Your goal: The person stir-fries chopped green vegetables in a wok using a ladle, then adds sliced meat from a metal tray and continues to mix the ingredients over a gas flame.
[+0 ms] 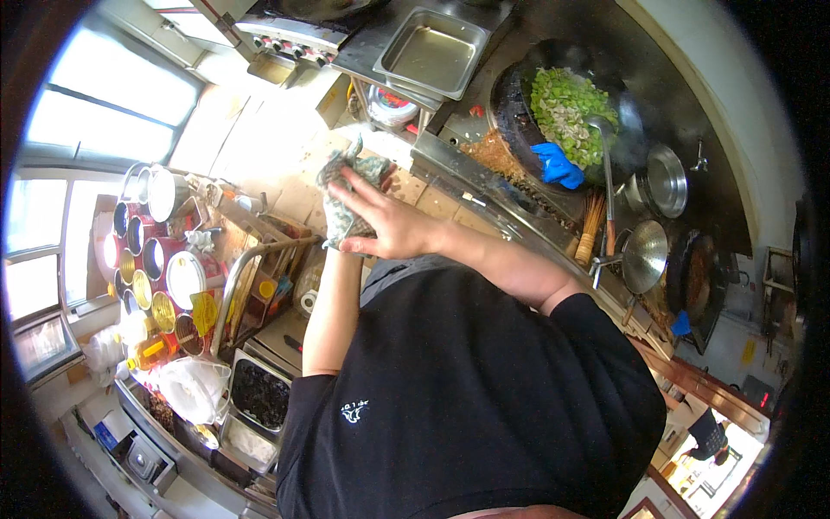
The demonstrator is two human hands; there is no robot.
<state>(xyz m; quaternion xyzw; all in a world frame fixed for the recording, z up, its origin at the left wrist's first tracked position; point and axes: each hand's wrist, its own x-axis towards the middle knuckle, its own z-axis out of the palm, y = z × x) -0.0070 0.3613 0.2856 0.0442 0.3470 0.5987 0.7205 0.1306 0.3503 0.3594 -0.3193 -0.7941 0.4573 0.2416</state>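
Observation:
A patterned grey-green cloth (347, 204) is held between my two hands in front of my waist. My right hand (395, 224) presses on it from above, fingers spread and thumb near my left wrist. The cloth covers my left hand, hiding its fingers; only the left forearm (332, 305) shows below. To the right, a large wok (512, 113) holds chopped green vegetables with pale pieces (564, 110). A steel ladle (608, 175) rests in it, and a bunched blue cloth (557, 165) lies on its near rim.
A bamboo wok brush (590, 227), a perforated strainer (645, 256) and a steel bowl (668, 181) are along the range. A rectangular steel pan (382, 61) stands ahead. At left are several open cans (142, 289) and a metal-railed cart (227, 295). Another person (707, 434) is far right.

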